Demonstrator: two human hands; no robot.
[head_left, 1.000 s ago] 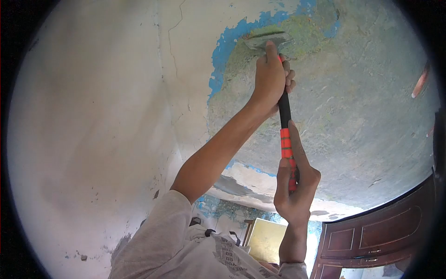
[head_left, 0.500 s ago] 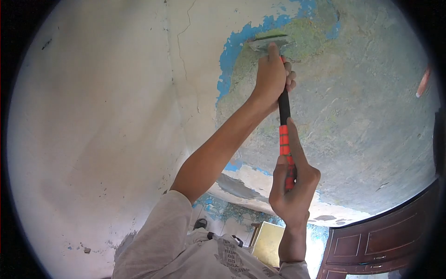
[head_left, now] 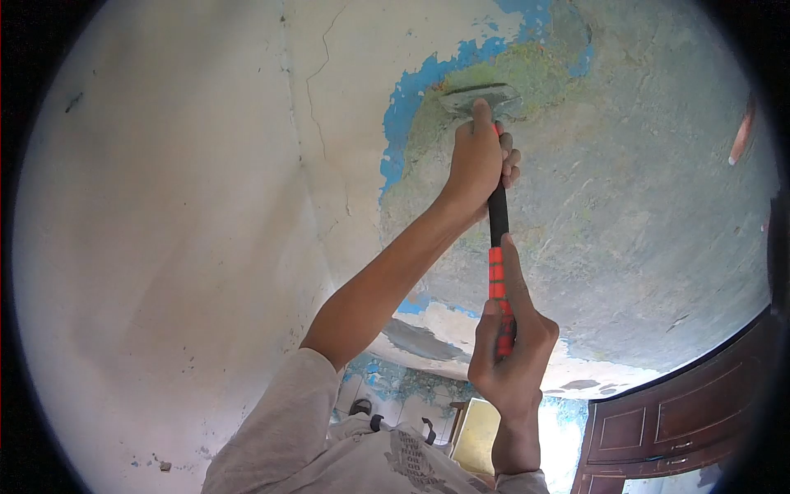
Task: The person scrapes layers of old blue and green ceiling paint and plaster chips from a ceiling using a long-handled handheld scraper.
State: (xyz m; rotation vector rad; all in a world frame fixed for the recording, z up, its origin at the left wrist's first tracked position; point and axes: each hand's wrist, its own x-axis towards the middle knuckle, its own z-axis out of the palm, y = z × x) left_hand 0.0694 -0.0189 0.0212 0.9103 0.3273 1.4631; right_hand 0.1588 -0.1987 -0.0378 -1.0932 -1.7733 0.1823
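Note:
A long-handled scraper (head_left: 499, 216) with a black shaft and a red grip lies along the wall, its wide metal blade against a greenish patch (head_left: 535, 76). My left hand (head_left: 480, 160) is wrapped round the upper shaft just below the blade, thumb pressed on the blade's base. Lower down, my right hand (head_left: 518, 346) holds the red grip, its index finger stretched along the handle. Flaking blue paint (head_left: 399, 123) borders the bare grey wall (head_left: 617, 214) left of and above the blade.
Cream-painted wall (head_left: 189, 181) with a thin crack fills the left side. Dark wooden cabinets (head_left: 650, 420) stand at the lower right. Below are a yellow-topped piece of furniture (head_left: 477, 435) and a tiled floor with blue paint flakes.
Both hands and the scraper have moved slightly down, towards my body, with the blade now lower on the greenish patch. The view has shifted a little.

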